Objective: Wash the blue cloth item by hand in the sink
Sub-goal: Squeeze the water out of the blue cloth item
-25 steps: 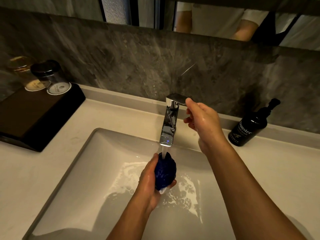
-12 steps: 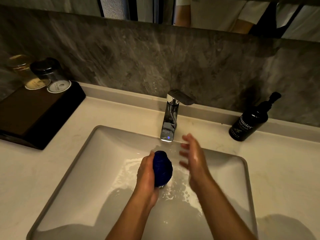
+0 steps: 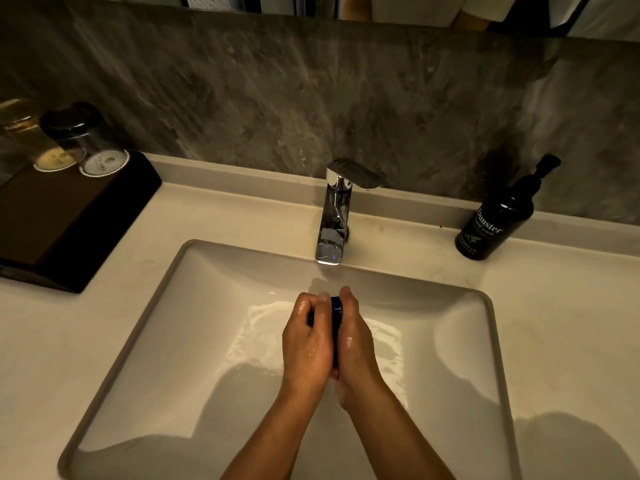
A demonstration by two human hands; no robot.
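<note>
Over the sink [image 3: 221, 306], the left hand [image 3: 304, 344] and right hand [image 3: 356, 341] are pressed closed around the blue cloth [image 3: 335, 311], barely showing between them. Best squeeze evenly, low in the basin, under the tap [image 3: 334, 220] at 12 o'clock; hand wash bottle [image 3: 495, 220] at 2.

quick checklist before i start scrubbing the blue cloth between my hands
1. Both hands on the cloth: ok. The left hand and right hand press the blue cloth between them.
2. Cloth over the sink: ok.
3. Water at the faucet: no stream shows at the spout; not ok if you want running water.
4. Cloth wet enough: cannot tell, mostly hidden.
5. Soap applied: cannot tell; the hand wash bottle stands on the counter to the right.
</note>
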